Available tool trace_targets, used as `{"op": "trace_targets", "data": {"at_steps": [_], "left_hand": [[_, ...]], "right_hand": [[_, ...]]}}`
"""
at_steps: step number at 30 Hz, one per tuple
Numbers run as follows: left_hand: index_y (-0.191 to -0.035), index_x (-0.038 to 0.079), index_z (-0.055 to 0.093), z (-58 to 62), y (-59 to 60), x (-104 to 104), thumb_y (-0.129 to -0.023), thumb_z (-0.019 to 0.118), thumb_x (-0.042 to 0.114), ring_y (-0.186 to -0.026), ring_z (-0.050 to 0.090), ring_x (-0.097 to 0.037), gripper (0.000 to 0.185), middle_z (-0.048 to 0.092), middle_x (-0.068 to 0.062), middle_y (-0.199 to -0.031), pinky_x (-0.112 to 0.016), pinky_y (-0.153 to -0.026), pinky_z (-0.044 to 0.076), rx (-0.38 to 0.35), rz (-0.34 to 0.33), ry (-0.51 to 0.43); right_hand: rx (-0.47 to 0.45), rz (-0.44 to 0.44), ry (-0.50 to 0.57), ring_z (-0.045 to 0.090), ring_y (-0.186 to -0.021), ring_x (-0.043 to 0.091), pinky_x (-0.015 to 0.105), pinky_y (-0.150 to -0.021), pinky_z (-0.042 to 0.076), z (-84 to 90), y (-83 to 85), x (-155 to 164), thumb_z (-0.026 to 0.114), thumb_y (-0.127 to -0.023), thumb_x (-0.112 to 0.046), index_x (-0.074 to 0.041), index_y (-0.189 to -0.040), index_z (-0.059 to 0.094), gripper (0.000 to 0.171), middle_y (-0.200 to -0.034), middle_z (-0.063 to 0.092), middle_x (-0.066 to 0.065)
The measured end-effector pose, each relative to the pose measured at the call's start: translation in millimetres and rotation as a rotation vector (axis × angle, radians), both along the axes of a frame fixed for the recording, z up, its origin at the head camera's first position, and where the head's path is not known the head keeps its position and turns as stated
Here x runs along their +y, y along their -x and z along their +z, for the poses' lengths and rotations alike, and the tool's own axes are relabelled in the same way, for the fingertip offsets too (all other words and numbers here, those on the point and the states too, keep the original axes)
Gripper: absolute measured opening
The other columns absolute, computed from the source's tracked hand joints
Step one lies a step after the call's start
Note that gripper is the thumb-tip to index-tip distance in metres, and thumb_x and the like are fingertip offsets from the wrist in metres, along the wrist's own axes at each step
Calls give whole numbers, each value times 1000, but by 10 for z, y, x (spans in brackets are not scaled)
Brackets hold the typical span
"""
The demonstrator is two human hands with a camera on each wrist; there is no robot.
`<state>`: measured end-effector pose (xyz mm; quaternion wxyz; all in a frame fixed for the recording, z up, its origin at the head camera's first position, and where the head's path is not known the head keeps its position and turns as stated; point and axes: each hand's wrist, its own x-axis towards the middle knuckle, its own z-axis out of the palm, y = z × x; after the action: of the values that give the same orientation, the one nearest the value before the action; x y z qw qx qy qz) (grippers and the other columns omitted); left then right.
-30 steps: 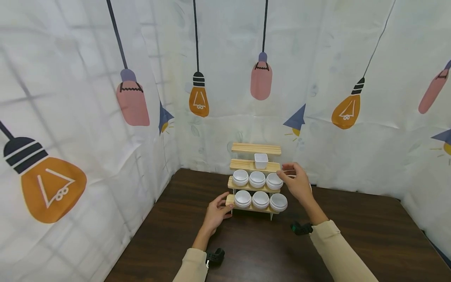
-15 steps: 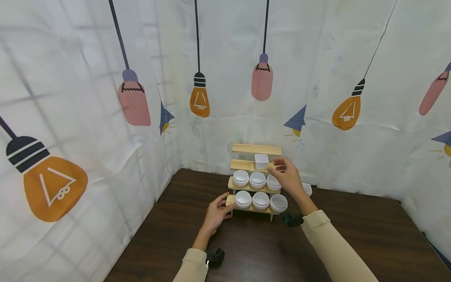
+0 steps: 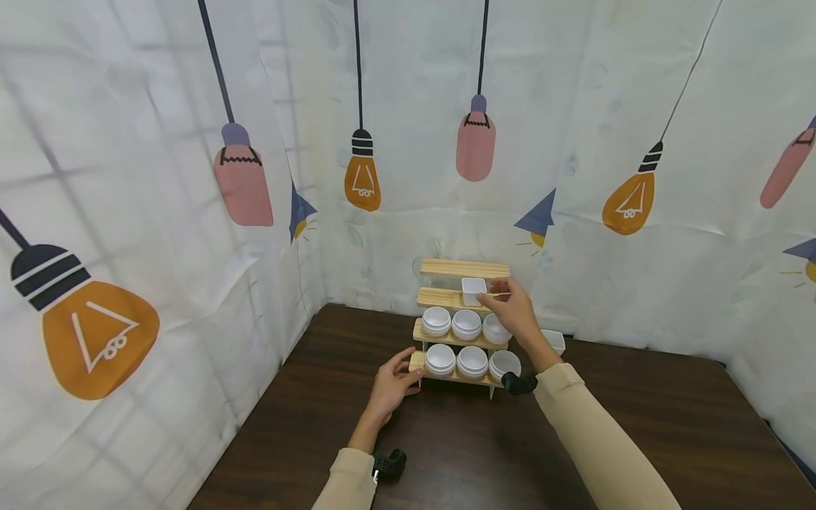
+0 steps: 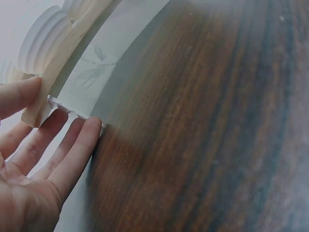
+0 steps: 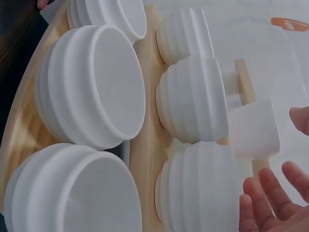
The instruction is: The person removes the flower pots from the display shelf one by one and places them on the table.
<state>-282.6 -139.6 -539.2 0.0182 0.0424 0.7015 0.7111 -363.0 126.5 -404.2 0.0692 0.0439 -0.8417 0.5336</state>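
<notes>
A four-tier stand with pale wooden shelves (image 3: 464, 268) stands at the back of the table. Its two lower shelves bear several white ribbed round bowls (image 3: 440, 360). On the second shelf from the top sits a white square cup (image 3: 474, 287). My left hand (image 3: 389, 386) pinches the left end of the lowest shelf; in the left wrist view the thumb lies on the wood (image 4: 58, 72) with fingers beneath. My right hand (image 3: 515, 312) is just right of the square cup. In the right wrist view its spread fingers (image 5: 268, 186) appear apart from the cup (image 5: 253, 128).
Another white square container (image 3: 553, 341) sits on the dark wooden table (image 3: 459, 453), partly behind the right forearm. White cloth (image 3: 408, 234) printed with lamps hangs right behind the stand and along the left side.
My right hand has moved left, from above the right-hand bowl to beside the square cup, uncovering the square container at right. The left hand keeps its hold on the shelf.
</notes>
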Motion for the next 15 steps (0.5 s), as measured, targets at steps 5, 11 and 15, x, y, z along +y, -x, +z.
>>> {"op": "trace_targets", "data": {"at_steps": [5, 11, 15], "left_hand": [[-154, 8, 46, -4, 14, 9, -99, 68, 10, -105, 71, -27, 59, 65, -24, -128, -47, -85, 65, -11, 6, 2], [-154, 7, 46, -33, 38, 4, -98, 69, 8, -104, 71, -26, 60, 66, -24, -127, -46, -84, 65, -17, 13, 4], [-154, 6, 45, -37, 38, 0, -99, 68, 9, -105, 71, -27, 60, 66, -24, -128, -46, -84, 65, -10, 12, 5]], "right_hand": [[-25, 10, -7, 57, -127, 38, 51, -108, 50, 1, 43, -34, 74, -95, -32, -6, -142, 50, 59, -138, 57, 20], [-22, 18, -20, 58, -127, 41, 53, -108, 51, 16, 58, -94, 75, -94, -30, -5, -144, 47, 63, -140, 56, 24], [-27, 6, -37, 58, -127, 40, 53, -106, 52, 7, 82, -135, 75, -94, -32, -7, -145, 46, 64, -141, 55, 22]]}}
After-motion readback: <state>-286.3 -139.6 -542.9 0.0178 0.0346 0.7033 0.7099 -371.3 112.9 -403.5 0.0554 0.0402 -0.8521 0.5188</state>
